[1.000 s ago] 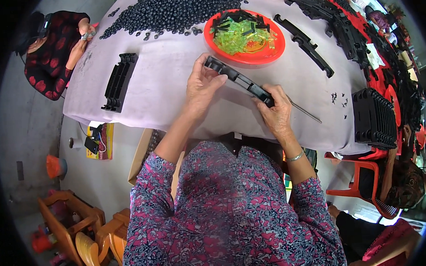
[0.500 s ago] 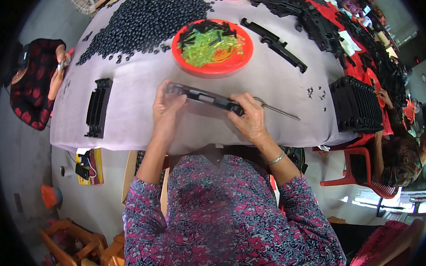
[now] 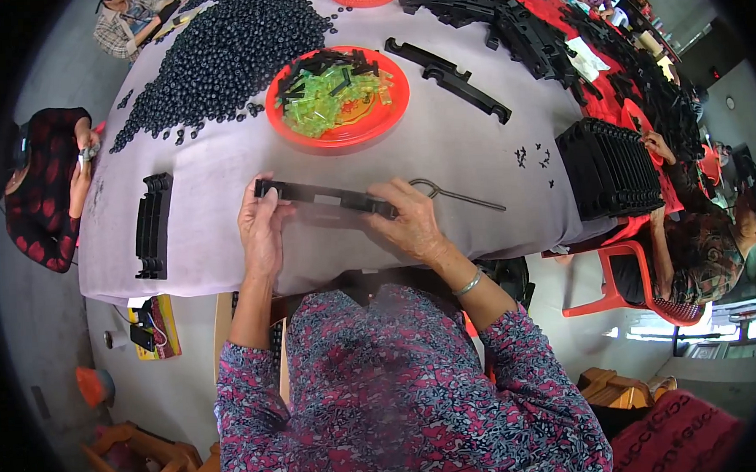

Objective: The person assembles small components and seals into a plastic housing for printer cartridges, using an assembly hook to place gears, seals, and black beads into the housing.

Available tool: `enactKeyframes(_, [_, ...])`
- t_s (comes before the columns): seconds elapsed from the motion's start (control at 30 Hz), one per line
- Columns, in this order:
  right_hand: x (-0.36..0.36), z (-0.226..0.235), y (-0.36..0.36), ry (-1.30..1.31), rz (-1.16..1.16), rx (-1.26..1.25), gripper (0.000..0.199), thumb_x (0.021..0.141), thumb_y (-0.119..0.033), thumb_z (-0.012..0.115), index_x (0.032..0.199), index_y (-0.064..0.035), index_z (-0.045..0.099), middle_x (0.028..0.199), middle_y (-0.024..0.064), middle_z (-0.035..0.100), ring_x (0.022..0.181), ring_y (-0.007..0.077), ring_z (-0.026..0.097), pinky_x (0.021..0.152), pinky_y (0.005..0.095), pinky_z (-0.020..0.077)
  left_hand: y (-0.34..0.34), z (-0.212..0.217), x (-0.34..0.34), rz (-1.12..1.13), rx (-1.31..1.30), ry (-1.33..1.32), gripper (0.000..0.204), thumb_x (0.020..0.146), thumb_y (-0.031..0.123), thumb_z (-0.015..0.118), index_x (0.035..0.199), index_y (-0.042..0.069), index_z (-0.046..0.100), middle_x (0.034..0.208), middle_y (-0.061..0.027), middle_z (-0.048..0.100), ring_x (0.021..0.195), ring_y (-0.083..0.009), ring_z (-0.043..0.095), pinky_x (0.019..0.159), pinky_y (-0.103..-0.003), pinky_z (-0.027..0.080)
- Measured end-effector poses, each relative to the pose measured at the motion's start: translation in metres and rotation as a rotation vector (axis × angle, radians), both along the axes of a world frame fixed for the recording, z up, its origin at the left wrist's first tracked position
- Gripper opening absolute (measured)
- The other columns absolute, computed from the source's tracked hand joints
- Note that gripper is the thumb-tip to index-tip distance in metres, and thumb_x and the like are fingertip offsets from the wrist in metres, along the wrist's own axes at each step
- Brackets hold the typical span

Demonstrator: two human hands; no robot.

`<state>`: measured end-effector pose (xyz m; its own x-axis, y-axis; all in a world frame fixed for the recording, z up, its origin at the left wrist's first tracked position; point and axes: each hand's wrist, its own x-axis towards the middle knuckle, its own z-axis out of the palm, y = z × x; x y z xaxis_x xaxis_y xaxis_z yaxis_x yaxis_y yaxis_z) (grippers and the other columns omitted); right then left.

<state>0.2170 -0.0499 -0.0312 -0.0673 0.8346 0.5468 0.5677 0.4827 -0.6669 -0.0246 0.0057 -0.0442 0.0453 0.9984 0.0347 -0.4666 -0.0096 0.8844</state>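
Note:
Above the near part of the cloth I hold a long, narrow black plastic bar (image 3: 324,197) with a slot along it, a hand at each end. My left hand (image 3: 260,228) grips its left end, thumb on top. The fingers of my right hand (image 3: 409,219) close round the right end and hide it. Just beyond my right knuckles is a metal rod with a ring at one end (image 3: 469,201); whether it touches my hand I cannot tell. Two similar black bars (image 3: 451,81) lie farther off, beyond a red plate (image 3: 390,121) of green and black plastic strips.
Small dark round pieces (image 3: 227,61) are heaped at the far left. Black bars stand side by side at the left (image 3: 154,226) and in a large stack (image 3: 607,169) at the right. Tiny black bits (image 3: 533,157) lie near that stack. Co-workers sit left (image 3: 51,191) and right (image 3: 699,251).
The whole view has shifted, so most things on the table appear farther left. The bar has turned slightly in my hands and lies more level; both hands keep hold of it.

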Motion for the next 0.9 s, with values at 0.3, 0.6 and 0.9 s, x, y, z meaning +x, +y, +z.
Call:
enactKeyframes(0.3, [0.001,0.001,-0.001,-0.012,-0.046,-0.059,0.035,0.070,-0.008,0.077,0.103,-0.0042,0.065,0.087,0.0117,0.062,0.076,0.0275,0.063,0.067,0.0339,0.0510,-0.003,-0.001,0.006,0.042,-0.014,0.049,0.032,0.096,0.013,0.061,0.128,0.009,0.057,0.087,0.0026,0.058,0.076,-0.0070,0.061,0.071,-0.024,0.052])
enactKeyframes(0.6, [0.004,-0.003,0.004,-0.063,-0.099,-0.043,0.036,0.071,-0.006,0.079,0.104,-0.0034,0.065,0.091,0.0123,0.065,0.081,0.0292,0.064,0.074,0.0350,0.0514,-0.005,0.005,0.007,-0.016,-0.020,0.046,0.038,0.094,0.005,0.057,0.131,0.006,0.054,0.096,-0.0006,0.057,0.077,-0.0118,0.062,0.075,-0.029,0.053])
enactKeyframes(0.9, [0.000,0.000,0.003,-0.048,-0.084,-0.062,0.038,0.070,-0.004,0.075,0.106,-0.0042,0.064,0.095,0.0131,0.064,0.082,0.0304,0.064,0.072,0.0355,0.0521,-0.005,0.005,0.004,-0.013,-0.018,0.025,0.041,0.091,0.005,0.058,0.132,0.007,0.053,0.097,-0.0014,0.059,0.076,-0.0080,0.060,0.072,-0.024,0.052])
